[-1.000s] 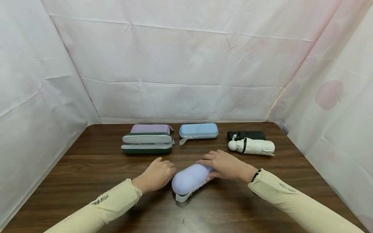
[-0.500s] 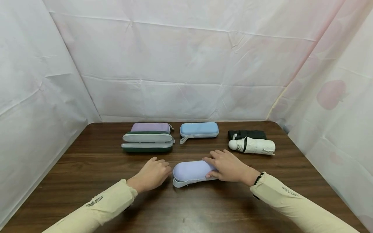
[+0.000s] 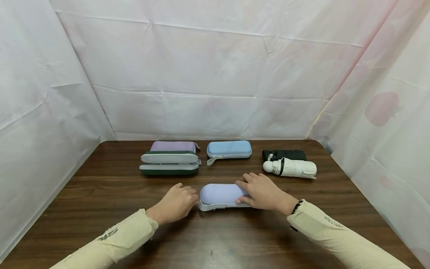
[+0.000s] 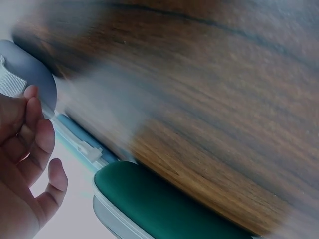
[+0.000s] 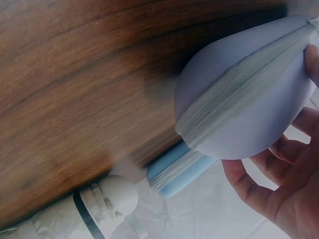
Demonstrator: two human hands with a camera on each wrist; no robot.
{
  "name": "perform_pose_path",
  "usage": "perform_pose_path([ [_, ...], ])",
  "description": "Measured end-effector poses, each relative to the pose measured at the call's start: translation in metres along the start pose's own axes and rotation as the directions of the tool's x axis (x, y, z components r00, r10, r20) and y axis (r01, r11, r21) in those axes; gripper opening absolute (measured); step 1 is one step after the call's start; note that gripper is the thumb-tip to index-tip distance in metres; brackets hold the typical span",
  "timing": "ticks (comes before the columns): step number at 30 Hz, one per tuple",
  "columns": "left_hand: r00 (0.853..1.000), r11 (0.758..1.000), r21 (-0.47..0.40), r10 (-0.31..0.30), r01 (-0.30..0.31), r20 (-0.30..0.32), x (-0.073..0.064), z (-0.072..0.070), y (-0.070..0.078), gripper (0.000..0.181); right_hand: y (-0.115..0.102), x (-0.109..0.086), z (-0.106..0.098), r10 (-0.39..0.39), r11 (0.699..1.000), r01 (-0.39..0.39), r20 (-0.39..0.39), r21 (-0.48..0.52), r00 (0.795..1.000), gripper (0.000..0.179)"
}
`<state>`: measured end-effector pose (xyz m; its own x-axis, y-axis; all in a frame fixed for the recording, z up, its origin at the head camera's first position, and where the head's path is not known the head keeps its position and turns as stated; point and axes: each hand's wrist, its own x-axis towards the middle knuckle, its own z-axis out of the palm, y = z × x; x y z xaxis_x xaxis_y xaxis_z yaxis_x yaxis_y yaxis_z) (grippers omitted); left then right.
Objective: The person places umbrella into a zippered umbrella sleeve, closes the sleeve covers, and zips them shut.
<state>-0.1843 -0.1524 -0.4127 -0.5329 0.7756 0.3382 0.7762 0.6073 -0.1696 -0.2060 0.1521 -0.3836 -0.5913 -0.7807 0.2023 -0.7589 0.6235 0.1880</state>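
A lavender zippered hard case (image 3: 220, 194) with a pale wrist strap lies crosswise on the table in front of me. My right hand (image 3: 263, 192) grips its right end, thumb on the near side and fingers over the far side. In the right wrist view, a pale zipper band runs around the rounded end of the case. My left hand (image 3: 178, 203) is at the opposite end, with bent fingers right beside the strap (image 4: 11, 82). In the left wrist view its thumb is mostly hidden, and I cannot tell whether it pinches anything.
Behind the hands, a dark green case (image 3: 169, 172) stands unzipped with its pale lining showing, in front of a purple case (image 3: 173, 146). A light blue case (image 3: 229, 148) lies at the back middle. To the right are a white folded umbrella (image 3: 295, 169) and a black one (image 3: 289, 155).
The lavender case has turned from slanting to nearly level, its left end swinging away from me. My left hand has shifted slightly left; my right hand keeps its grip.
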Motion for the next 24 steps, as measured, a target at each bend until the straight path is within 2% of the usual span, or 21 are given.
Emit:
perform_pose_path([
  [9, 0.999, 1.0, -0.003, 0.02, -0.02, -0.028, 0.002, 0.004, 0.008, 0.014, 0.0, 0.0, 0.001, 0.01, 1.0, -0.01, 0.009, 0.0, 1.0, 0.057],
  [17, 1.0, 1.0, 0.008, -0.018, 0.018, -0.005, 0.004, 0.003, 0.015, 0.019, -0.003, -0.001, -0.001, 0.006, 1.0, -0.006, 0.001, -0.012, 1.0, 0.056],
  [24, 0.999, 0.997, 0.067, -0.028, 0.03, -0.034, 0.013, 0.001, 0.034, 0.023, -0.002, 0.0, 0.001, 0.003, 1.0, -0.004, -0.006, -0.026, 1.0, 0.056],
])
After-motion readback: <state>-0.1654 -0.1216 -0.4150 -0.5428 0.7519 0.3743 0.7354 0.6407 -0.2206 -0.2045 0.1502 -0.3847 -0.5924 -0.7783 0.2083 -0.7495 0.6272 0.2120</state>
